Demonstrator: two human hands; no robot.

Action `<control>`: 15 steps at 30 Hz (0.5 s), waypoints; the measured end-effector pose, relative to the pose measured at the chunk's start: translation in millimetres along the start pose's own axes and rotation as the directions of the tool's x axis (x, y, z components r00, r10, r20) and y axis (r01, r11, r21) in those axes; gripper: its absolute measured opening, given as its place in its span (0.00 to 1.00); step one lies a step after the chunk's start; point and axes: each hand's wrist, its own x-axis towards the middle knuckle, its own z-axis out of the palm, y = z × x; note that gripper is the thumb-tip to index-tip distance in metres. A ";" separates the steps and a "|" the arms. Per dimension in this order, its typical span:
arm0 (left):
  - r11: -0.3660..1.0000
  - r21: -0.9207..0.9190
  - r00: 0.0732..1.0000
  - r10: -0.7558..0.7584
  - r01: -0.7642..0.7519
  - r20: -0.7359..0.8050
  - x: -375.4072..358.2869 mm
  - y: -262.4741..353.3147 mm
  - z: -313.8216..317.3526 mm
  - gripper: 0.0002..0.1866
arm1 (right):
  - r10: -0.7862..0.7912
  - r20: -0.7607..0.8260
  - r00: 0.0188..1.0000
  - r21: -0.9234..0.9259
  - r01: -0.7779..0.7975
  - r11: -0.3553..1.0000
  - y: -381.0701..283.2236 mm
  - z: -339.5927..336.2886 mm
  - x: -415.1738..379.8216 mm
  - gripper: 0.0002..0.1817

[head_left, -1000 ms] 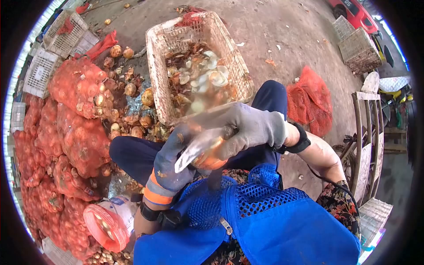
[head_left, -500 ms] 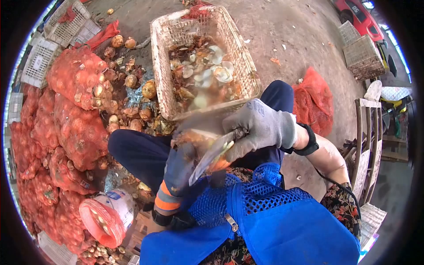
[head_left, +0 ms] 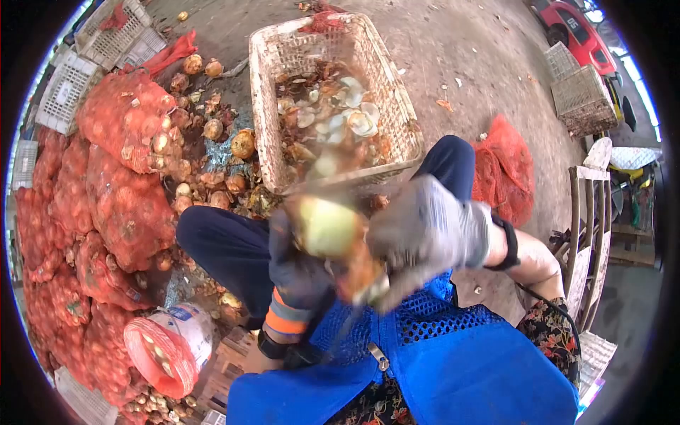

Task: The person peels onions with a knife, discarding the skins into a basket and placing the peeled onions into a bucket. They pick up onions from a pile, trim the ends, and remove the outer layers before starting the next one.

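Observation:
My left hand (head_left: pixel 301 265), in a dark glove with an orange and grey cuff, is closed round an onion (head_left: pixel 327 227) whose pale green-white side shows. Brown peel (head_left: pixel 350 273) hangs loose below the onion. My right hand (head_left: pixel 418 234), in a grey glove, is blurred by motion just right of the onion; its fingers are bent near the peel, and what they hold is smeared. Beyond both hands stands a dirty white crate (head_left: pixel 413 127) with onion skins and pale onion pieces (head_left: pixel 361 124) inside.
Red net sacks of onions (head_left: pixel 131 212) are piled at the left, with loose onions (head_left: pixel 242 144) beside them. A white bucket with a pink net rim (head_left: pixel 195 329) stands lower left. An empty red net (head_left: pixel 503 166) lies right of my knee. A wooden chair (head_left: pixel 591 234) is farther right.
The onion shows a peeled pale side, where it was blurred and brown before. My right hand has moved slightly right and down. The blade seen between the hands is no longer distinct.

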 end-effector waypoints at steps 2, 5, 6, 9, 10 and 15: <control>0.937 -0.340 0.996 -0.053 0.074 0.071 4.1 7.0 -15.5 0.36 | -0.084 0.045 0.995 -0.058 0.087 0.995 -10.0 6.6 -3.4 0.26; 0.954 -0.296 0.990 0.008 -0.050 -0.140 1.8 15.0 -32.8 0.36 | 0.046 0.036 0.998 0.024 -0.047 0.999 -0.1 -3.0 -6.7 0.27; 0.974 -0.220 0.994 0.032 -0.054 -0.104 5.3 18.0 -38.9 0.36 | -0.152 -0.166 0.974 -0.055 0.145 0.988 13.0 -5.9 -4.0 0.30; 0.979 0.097 0.969 0.194 -0.181 -0.151 9.2 22.9 -16.1 0.37 | 0.117 -0.370 0.922 0.091 -0.089 0.992 21.8 -41.9 0.4 0.25; 0.971 0.089 0.963 0.233 -0.223 -0.135 7.9 23.8 -7.1 0.37 | 0.388 -0.408 0.827 0.239 -0.313 0.919 26.7 -48.1 6.5 0.21; 0.912 0.244 0.943 0.329 -0.330 0.048 13.7 36.1 3.4 0.40 | 0.661 -0.310 0.684 -0.382 -0.726 0.572 114.6 -40.8 45.0 0.34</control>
